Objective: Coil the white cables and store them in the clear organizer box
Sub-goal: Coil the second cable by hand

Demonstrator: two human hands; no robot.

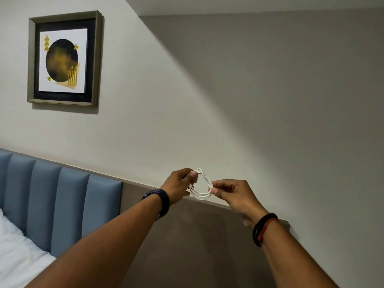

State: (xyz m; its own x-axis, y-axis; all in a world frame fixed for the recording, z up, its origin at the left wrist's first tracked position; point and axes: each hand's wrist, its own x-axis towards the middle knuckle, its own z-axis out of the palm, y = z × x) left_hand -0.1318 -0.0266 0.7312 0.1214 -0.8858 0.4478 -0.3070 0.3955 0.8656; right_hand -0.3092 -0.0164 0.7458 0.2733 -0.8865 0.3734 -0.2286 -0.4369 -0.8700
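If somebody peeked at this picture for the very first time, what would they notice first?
Probably the two hands held up in the middle: the left hand and right hand pinch opposite sides of a small white cable wound into a ring. Next, the framed picture with a dark circle, high on the wall at the upper left. Then the blue padded headboard at the lower left.

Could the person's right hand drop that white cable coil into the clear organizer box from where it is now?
Probably not yet. The right hand and left hand both pinch the coiled white cable up in front of the wall, and no clear organizer box shows anywhere in this view.
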